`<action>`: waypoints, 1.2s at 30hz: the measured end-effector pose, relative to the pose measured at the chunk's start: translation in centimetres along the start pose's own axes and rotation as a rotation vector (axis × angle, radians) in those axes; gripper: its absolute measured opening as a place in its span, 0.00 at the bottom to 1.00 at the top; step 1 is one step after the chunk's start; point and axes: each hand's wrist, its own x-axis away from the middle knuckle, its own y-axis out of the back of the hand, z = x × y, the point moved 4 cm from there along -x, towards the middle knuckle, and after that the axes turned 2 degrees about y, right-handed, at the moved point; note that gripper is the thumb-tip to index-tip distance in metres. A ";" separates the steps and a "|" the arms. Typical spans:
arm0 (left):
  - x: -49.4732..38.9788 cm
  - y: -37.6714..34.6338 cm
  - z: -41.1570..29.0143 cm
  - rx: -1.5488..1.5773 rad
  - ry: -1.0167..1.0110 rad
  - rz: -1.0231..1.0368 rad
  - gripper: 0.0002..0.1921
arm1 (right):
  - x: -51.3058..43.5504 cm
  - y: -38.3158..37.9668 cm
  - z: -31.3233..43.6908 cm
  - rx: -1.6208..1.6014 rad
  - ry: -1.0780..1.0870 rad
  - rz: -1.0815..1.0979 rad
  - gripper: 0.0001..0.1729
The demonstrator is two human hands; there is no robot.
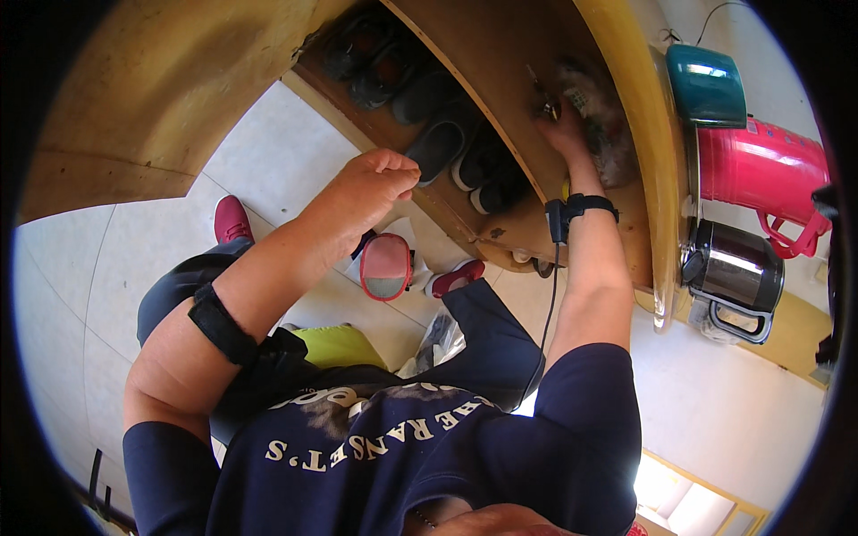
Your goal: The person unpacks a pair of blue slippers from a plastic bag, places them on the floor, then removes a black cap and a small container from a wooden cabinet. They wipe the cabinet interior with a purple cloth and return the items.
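Observation:
My right hand (566, 130) reaches into an upper compartment of a wooden shoe cabinet (496, 50). Its fingers close around a small shiny metal object (551, 110), which lies in shadow and is hard to make out. Just beside that hand is a clear plastic bag (606, 144) with its contents blurred. In front of the lower compartment my left hand (379, 177) hangs in the air, fingers curled together and nothing visible in them. Beyond it, several dark shoes stand in the lower compartment, among them a grey clog (436, 144).
An open cabinet door (134, 100) spreads at left. On the cabinet top stand a teal container (707, 87), a pink jug (761, 174) and a dark pitcher (734, 268). A red-rimmed oval item (387, 264), a yellow-green cushion (342, 345) and a plastic bag (439, 342) are low between my legs. A cable (553, 301) trails from my right wrist.

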 end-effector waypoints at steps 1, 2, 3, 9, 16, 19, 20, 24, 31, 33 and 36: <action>0.0 0.1 0.1 -0.005 0.001 0.002 0.15 | 0.1 -0.2 -0.1 0.024 -0.019 -0.026 0.44; -0.1 0.1 0.1 -0.011 -0.002 -0.002 0.15 | 0.1 -0.3 0.0 0.049 -0.027 -0.054 0.42; -0.1 0.2 0.2 -0.016 0.004 0.003 0.15 | 0.2 -0.5 -0.2 0.017 -0.080 -0.054 0.44; -0.5 0.0 0.2 -0.027 -0.003 -0.003 0.14 | 1.8 -0.7 0.4 -0.124 -0.091 -0.106 0.41; -0.5 -0.6 0.5 -0.047 0.024 0.004 0.14 | 6.2 -1.6 4.5 -0.912 -0.144 -0.039 0.27; -0.4 -0.7 0.8 0.003 0.062 0.002 0.14 | 9.5 -2.4 8.6 -1.450 -0.276 0.150 0.26; -0.5 -0.8 0.9 0.025 0.074 0.004 0.14 | 10.6 -2.7 10.1 -1.615 -0.353 0.208 0.26; -0.4 -0.8 1.0 0.110 0.057 0.018 0.14 | 13.9 -3.6 16.7 -1.972 -0.230 0.380 0.33; 0.3 -0.9 0.9 0.167 0.003 0.031 0.12 | 17.0 -4.8 21.7 -2.173 -0.265 0.484 0.33; 0.5 -0.7 0.7 0.157 -0.018 0.067 0.12 | 17.6 -5.2 22.5 -2.224 -0.326 0.479 0.31; 0.7 -0.4 0.7 0.139 -0.022 0.097 0.11 | 18.2 -5.6 23.4 -2.246 -0.378 0.444 0.30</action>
